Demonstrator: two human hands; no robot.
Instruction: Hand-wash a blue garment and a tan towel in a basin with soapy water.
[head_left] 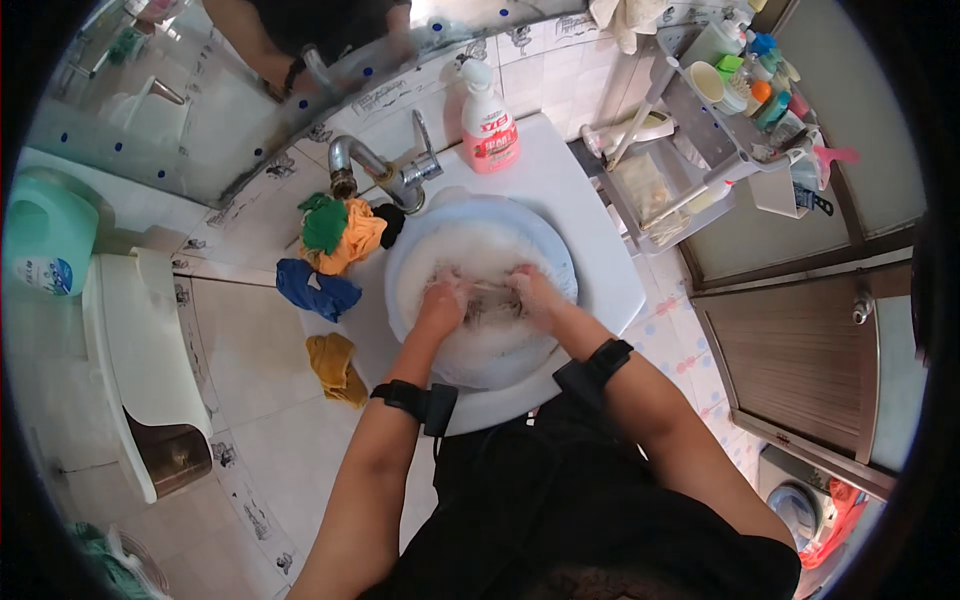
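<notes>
A pale blue basin [567, 262] rests in the white sink [612, 290], filled with thick white suds. Both my hands are in the foam, close together with fingers curled inward. My left hand [445, 302] and my right hand [537, 296] grip a greyish, soaked piece of cloth [489, 302] between them. Foam covers most of that cloth and parts of my fingers. Left of the basin, on the sink's edge, lie small crumpled cloths: a green one [324, 224], an orange one [352, 240], a black one [391, 226], a blue one [320, 288] and a mustard one [336, 368].
Behind the basin stands a metal faucet [390, 178], beside a white and pink pump bottle [488, 125]. A grey shelf cart [690, 165] crowded with bottles is at the right. At the far left are a green jug [48, 235] and a white toilet tank [145, 340].
</notes>
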